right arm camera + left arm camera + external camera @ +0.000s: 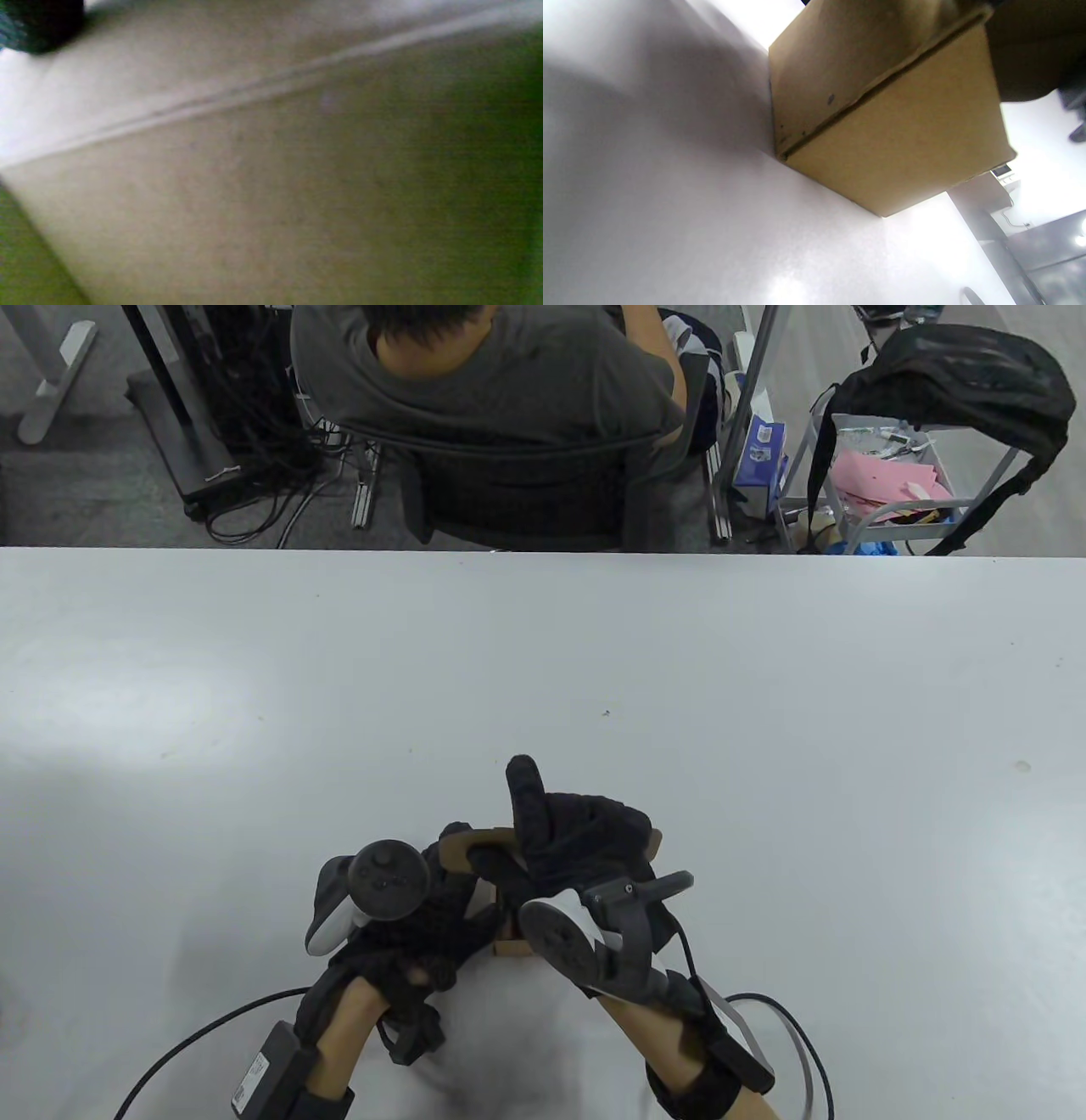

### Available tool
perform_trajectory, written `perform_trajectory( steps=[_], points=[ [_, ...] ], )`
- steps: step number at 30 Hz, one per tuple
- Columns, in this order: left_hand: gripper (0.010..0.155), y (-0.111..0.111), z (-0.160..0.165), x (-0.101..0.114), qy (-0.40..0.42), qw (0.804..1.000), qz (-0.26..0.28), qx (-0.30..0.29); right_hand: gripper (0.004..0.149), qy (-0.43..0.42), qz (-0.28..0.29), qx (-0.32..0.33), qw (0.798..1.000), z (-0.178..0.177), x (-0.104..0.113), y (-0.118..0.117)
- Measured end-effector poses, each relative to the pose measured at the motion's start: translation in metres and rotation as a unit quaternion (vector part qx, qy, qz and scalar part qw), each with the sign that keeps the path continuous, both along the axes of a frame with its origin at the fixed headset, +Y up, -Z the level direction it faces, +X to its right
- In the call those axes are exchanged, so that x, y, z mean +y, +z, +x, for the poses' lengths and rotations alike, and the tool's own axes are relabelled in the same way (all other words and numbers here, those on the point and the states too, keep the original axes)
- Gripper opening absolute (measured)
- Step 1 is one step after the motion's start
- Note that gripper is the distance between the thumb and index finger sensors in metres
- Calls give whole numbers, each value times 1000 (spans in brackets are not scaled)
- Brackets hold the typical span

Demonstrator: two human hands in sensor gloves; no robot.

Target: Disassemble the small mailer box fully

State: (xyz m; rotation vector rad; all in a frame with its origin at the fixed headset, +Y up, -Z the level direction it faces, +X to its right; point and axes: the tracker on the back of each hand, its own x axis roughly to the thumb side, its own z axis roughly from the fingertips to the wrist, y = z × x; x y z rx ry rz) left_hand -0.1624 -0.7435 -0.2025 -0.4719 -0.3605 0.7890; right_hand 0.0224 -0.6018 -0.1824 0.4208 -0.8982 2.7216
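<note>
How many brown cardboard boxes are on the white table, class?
1. The small brown cardboard mailer box sits near the white table's front edge, between the black-gloved left hand and right hand, which mostly cover it from above.

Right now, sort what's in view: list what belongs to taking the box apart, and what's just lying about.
Part of the job:
cardboard box
left hand, on the box
right hand, on the box

Just lying about:
table
seated person
black backpack
cart with pink papers
</note>
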Motion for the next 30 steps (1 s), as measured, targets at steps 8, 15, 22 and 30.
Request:
perform_trajectory(
  steps=[8,15,22,30],
  points=[
    [93,-1,-1,-4,4,1000,-16,-8,84,18,-33,-8,999,-4,21,-34],
    [93,1,0,-2,-10,1000,-4,-7,80,34,-68,-26,997,-5,29,-61],
    [92,1,0,-2,-12,1000,-4,-6,82,59,-96,-88,990,-6,23,-92],
    [92,1,-1,-2,-16,1000,-7,-8,78,92,-136,-106,981,-5,14,-104]
  ],
)
